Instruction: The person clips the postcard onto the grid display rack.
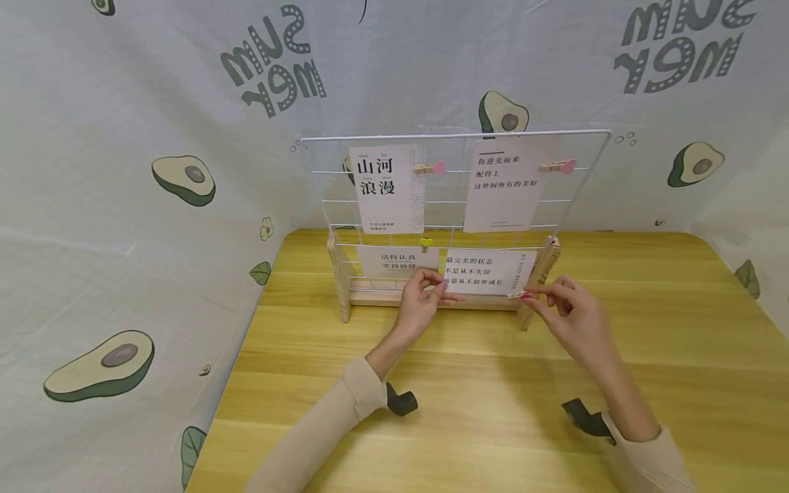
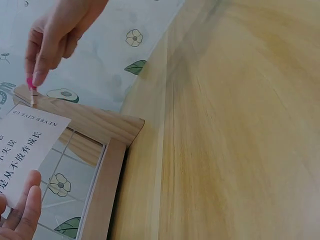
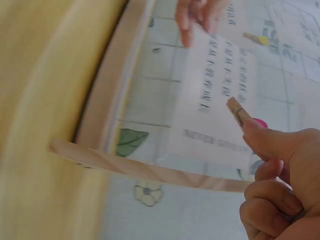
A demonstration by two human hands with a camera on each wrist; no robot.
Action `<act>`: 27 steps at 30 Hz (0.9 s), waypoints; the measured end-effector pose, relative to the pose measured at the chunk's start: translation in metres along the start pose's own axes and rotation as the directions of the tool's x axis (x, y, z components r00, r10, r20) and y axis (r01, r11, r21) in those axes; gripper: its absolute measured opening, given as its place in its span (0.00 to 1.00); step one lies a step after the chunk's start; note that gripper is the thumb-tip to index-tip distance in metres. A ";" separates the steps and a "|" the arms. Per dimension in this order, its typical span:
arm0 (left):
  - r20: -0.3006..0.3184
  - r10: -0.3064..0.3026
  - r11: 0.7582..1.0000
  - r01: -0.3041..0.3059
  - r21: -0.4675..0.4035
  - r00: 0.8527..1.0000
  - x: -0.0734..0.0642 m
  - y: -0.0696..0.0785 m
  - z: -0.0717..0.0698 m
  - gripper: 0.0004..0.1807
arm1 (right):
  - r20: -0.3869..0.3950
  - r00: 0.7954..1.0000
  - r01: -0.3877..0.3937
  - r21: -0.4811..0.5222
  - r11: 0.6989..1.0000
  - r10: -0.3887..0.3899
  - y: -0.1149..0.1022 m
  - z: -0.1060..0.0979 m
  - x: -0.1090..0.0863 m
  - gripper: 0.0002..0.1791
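My left hand (image 1: 422, 298) pinches the lower left corner of a white printed card (image 1: 483, 263) against the lower right part of a white wire grid (image 1: 450, 133). My right hand (image 1: 576, 318) is near the card's lower right corner, with thumb and forefinger pinching a small wooden clothespin (image 3: 237, 111) that has a pink end. In the right wrist view the clothespin's wooden tip overlaps the card. Beside the left hand, another white card (image 1: 394, 261) sits on the grid, with a yellow-ended clothespin (image 1: 426, 244) at its upper right.
Two larger cards, one at left (image 1: 385, 198) and one at right (image 1: 499, 192), hang on the upper grid with pink heart clothespins (image 1: 561, 166). Wooden feet (image 1: 342, 287) and a crossbar hold the grid on a wooden table (image 1: 468, 383). Behind hangs an avocado-print cloth (image 1: 394, 68).
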State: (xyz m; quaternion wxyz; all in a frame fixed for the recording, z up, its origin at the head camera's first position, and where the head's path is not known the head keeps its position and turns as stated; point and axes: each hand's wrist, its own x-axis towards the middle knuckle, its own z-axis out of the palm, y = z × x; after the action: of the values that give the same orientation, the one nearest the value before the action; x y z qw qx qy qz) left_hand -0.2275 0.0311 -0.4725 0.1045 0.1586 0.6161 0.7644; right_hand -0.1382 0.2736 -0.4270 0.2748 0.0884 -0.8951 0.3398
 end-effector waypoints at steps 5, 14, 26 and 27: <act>-0.018 0.008 1.000 -0.008 0.002 1.000 -0.001 -0.003 0.002 0.06 | -0.071 0.993 0.092 -0.035 0.995 -0.095 -0.010 -0.012 0.024 0.12; -0.002 0.034 0.999 -0.034 -0.008 0.999 -0.001 -0.005 0.003 0.07 | -0.067 0.973 0.204 -0.190 0.960 -0.220 -0.017 -0.024 0.053 0.21; -0.012 0.061 0.998 -0.061 0.003 0.998 0.001 -0.006 0.004 0.03 | -0.078 0.966 0.217 -0.265 0.939 -0.245 -0.024 -0.021 0.066 0.06; -0.016 0.064 0.998 -0.064 0.001 0.998 0.001 -0.007 0.005 0.02 | -0.073 0.967 0.214 -0.272 0.938 -0.242 -0.024 -0.021 0.067 0.06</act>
State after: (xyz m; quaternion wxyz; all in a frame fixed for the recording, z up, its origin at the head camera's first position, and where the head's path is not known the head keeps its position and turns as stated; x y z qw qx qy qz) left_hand -0.2273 0.0373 -0.4780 0.0749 0.1721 0.6118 0.7685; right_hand -0.1768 0.2713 -0.3635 0.3684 0.1367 -0.9000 0.1885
